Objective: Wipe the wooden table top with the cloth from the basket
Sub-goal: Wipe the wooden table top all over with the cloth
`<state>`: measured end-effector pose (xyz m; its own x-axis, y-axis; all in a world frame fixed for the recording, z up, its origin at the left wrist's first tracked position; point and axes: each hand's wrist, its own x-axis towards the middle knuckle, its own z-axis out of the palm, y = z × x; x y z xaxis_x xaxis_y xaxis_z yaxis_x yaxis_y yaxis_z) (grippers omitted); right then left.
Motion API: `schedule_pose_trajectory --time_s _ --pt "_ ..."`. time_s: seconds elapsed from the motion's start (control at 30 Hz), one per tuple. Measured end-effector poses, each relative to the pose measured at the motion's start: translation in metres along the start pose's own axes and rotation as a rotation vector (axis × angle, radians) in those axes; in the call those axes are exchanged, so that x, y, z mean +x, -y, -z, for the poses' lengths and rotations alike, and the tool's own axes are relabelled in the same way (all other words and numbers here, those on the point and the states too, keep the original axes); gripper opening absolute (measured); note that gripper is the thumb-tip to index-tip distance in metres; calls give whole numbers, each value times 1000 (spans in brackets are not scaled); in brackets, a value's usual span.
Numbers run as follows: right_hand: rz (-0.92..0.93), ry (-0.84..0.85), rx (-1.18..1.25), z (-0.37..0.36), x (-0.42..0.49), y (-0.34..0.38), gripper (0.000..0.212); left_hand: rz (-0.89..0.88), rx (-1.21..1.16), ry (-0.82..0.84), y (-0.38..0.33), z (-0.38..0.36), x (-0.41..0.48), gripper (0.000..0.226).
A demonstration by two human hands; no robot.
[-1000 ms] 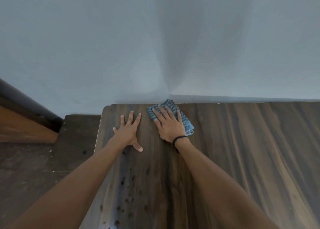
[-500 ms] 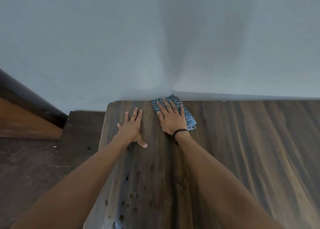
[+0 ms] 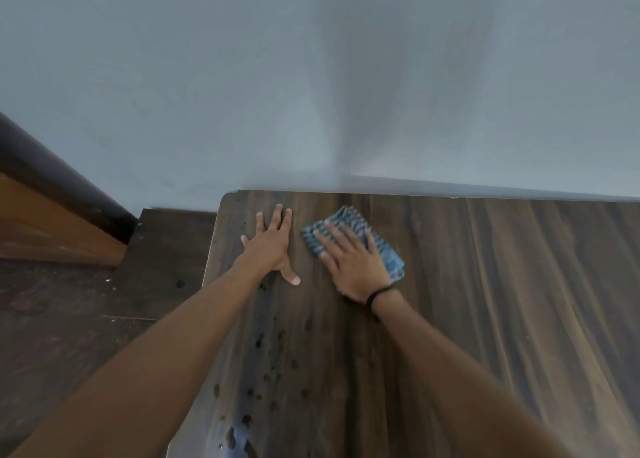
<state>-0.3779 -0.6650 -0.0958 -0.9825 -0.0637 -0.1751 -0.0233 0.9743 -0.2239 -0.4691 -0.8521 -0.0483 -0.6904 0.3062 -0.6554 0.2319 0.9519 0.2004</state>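
A folded blue striped cloth lies on the dark wooden table top near its far left corner. My right hand presses flat on the cloth, fingers spread, a black band at the wrist. My left hand rests flat on the bare wood just left of the cloth, fingers apart, holding nothing. The basket is not in view.
A pale wall runs along the table's far edge. Dark spots mark the wood near the left edge. Left of the table lie a dark wooden floor or step and a brown sloping rail.
My right hand has slid the cloth back toward me and slightly right, away from the wall. My left hand stays planted on the wood.
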Motion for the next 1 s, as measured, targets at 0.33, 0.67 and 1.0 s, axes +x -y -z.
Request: schedule_pose_trajectory --time_s 0.33,0.67,1.0 --pt "-66 7 39 -1 -20 16 54 -41 -11 -20 4 0 -3 154" --pt "-73 2 76 12 42 -4 53 30 2 -31 41 -8 -17 155" --pt "51 40 25 -1 -20 19 54 11 -29 -71 42 -6 -18 156"
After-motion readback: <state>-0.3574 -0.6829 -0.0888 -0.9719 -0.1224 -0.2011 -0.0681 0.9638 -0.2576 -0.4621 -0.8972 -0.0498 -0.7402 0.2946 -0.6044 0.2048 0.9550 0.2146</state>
